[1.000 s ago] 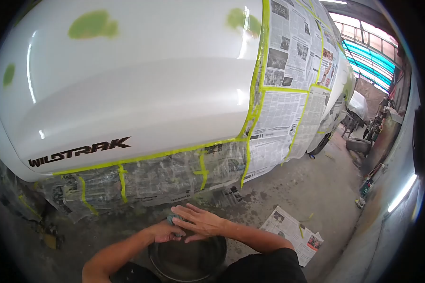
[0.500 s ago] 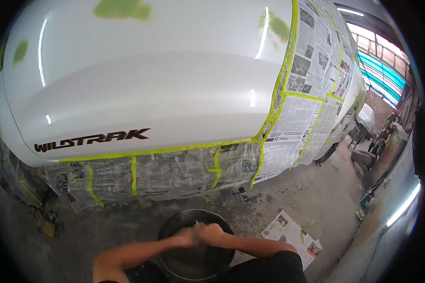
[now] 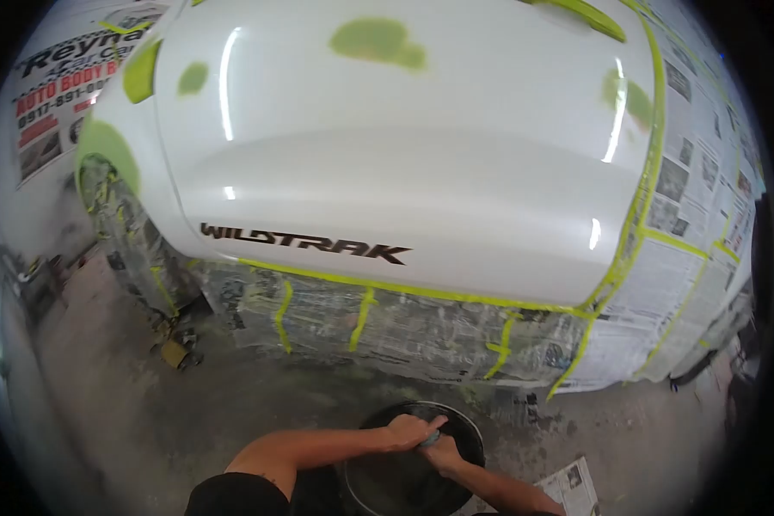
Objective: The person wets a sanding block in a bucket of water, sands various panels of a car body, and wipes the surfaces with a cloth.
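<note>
My left hand [image 3: 409,432] and my right hand [image 3: 443,454] meet over a round black basin [image 3: 480,439]. Between them a small piece of blue-grey cloth or pad [image 3: 430,439] shows, pressed by the fingers of both. How its lower part is gripped stays hidden. Beyond the basin stands a white car door [image 3: 456,189] with green patches and a WILDTRAK decal [image 3: 305,243]. Plastic-covered newspaper [image 3: 421,331], edged with yellow-green tape, hangs below the door.
Newspaper masking [image 3: 679,275] covers the car at the right. A loose newspaper sheet [image 3: 572,486] lies on the floor at the lower right. At the left are a printed banner [image 3: 60,95] and a yellowish-brown object [image 3: 175,354] on the floor.
The view has swung left, bringing in the banner. My hands were apart in part, with spread fingers, a second ago; now they are closed together over the basin.
</note>
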### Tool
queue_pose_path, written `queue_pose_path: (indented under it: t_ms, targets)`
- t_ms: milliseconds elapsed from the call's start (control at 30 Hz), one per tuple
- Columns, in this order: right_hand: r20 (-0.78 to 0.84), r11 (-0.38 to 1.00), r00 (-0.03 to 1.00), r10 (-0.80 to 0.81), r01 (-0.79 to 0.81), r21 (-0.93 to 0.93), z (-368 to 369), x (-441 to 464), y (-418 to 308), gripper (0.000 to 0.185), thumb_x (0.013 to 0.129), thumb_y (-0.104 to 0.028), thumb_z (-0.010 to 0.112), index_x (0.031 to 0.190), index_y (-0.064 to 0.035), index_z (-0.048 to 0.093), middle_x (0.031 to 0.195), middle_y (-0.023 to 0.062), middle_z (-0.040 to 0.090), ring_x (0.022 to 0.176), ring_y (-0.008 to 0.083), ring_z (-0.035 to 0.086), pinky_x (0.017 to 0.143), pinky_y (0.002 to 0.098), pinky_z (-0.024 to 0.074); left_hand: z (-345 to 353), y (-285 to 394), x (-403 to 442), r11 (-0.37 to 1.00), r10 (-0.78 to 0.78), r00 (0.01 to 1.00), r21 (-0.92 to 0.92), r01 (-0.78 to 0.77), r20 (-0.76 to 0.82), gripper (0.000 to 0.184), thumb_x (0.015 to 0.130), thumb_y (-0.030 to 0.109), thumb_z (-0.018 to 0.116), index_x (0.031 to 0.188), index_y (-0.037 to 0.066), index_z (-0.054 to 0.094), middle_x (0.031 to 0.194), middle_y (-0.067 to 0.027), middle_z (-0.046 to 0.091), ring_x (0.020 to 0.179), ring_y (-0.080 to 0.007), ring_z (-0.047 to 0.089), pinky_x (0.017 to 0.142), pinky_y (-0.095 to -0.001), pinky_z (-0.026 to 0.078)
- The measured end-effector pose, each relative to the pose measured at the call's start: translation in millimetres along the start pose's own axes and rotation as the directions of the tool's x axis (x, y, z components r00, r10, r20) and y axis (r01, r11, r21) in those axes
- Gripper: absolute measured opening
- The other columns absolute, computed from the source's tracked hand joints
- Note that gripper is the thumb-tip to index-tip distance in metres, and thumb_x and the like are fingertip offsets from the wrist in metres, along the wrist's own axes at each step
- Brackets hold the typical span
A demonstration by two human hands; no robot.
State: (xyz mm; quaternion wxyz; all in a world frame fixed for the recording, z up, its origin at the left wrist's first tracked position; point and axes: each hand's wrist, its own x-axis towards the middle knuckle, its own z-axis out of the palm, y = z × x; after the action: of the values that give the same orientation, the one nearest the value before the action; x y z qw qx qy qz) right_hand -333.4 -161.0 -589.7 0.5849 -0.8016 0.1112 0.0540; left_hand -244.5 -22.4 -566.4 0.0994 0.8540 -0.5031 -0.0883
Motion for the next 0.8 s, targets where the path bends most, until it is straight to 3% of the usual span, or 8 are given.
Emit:
queue_pose_path:
  t_ms: [100,200,300,400,500,700,733,800]
  targets:
    - [0.086,0.935,0.95,0.299,-0.31,0.173,-6,-9,-30,0.018,0.078,-0.01,0.074,0.089,-0.0023,0.063,0.073,0.0025,0.061,0.059,0.0136,0.057,0.05,0.0323,0.0448,-7,2,-1,0.998,0.037,0.999,0.061,-0.036,-0.028,0.08,0.087,0.011,0.057,0.158,0.019,0.02,0.087,-0.0156,0.07,0.074,-0.0354,0.07,0.058,-0.0462,0.054]
    - [0.149,0.857,0.902,0.404,-0.431,0.284,-12,-13,-39,0.016,0.077,-0.006,0.074,0.085,-0.0044,0.061,0.069,0.001,0.056,0.054,0.0103,0.053,0.044,0.0291,0.0383,0,-5,3,0.991,0.127,0.98,0.069,-0.117,-0.155,0.078,0.086,0.012,0.058,0.157,0.019,0.025,0.089,-0.0129,0.07,0.076,-0.0334,0.07,0.058,-0.0438,0.054]
    - [0.193,0.828,0.914,0.358,-0.406,0.386,-12,-20,-49,0.018,0.081,-0.002,0.069,0.072,-0.0069,0.054,0.053,-0.0005,0.044,0.038,0.012,0.041,0.035,0.0297,0.0271,0,-7,0,0.979,0.2,0.946,0.076,-0.186,-0.256,0.075,0.085,0.013,0.059,0.154,0.019,0.032,0.094,-0.011,0.07,0.081,-0.0317,0.07,0.061,-0.0423,0.055]
    - [0.254,0.811,0.894,0.368,-0.443,0.383,-19,-20,-58,0.018,0.081,0.001,0.068,0.073,-0.0067,0.054,0.055,0.0,0.046,0.039,0.0118,0.042,0.035,0.0292,0.0272,-13,-4,-3,0.974,0.224,0.927,0.041,-0.222,-0.301,0.074,0.083,0.013,0.061,0.152,0.016,0.035,0.097,-0.0109,0.07,0.085,-0.0308,0.07,0.065,-0.0416,0.056]
    - [0.25,0.794,0.929,0.274,-0.365,0.486,-25,-26,-95,0.017,0.08,0.002,0.069,0.075,-0.0065,0.055,0.058,0.0,0.048,0.041,0.0114,0.045,0.036,0.0287,0.0284,-28,-5,-1,0.959,0.243,0.873,-0.03,-0.282,-0.422,0.074,0.082,0.013,0.063,0.151,0.013,0.035,0.098,-0.0123,0.069,0.089,-0.0315,0.069,0.069,-0.042,0.056]
    - [0.298,0.938,0.942,0.155,-0.235,0.255,-52,-1,-102,0.02,0.084,-0.007,0.076,0.092,-0.0054,0.057,0.067,0.0014,0.055,0.044,0.0123,0.048,0.038,0.0282,0.0328,-72,1,-7,0.954,0.1,0.881,-0.205,-0.217,-0.463,0.071,0.081,0.01,0.065,0.147,0.013,0.041,0.105,-0.0148,0.068,0.096,-0.0357,0.067,0.074,-0.045,0.055]
    - [0.357,0.985,0.926,0.122,-0.158,0.072,-59,5,-101,0.027,0.092,-0.021,0.072,0.105,-0.002,0.057,0.075,0.0043,0.059,0.05,0.016,0.055,0.044,0.0279,0.0436,-68,-6,-3,0.948,0.096,0.855,-0.215,-0.234,-0.509,0.07,0.081,0.01,0.065,0.146,0.011,0.04,0.104,-0.0158,0.068,0.094,-0.0362,0.068,0.074,-0.045,0.055]
    - [0.302,0.936,0.941,0.155,-0.238,0.26,-58,-9,-129,0.04,0.095,-0.033,0.067,0.112,0.0008,0.056,0.083,0.0084,0.062,0.058,0.0191,0.061,0.055,0.0302,0.0521,-64,-16,1,0.939,0.079,0.818,-0.233,-0.253,-0.57,0.07,0.081,0.01,0.066,0.146,0.01,0.039,0.109,-0.018,0.066,0.098,-0.0378,0.066,0.077,-0.0454,0.054]
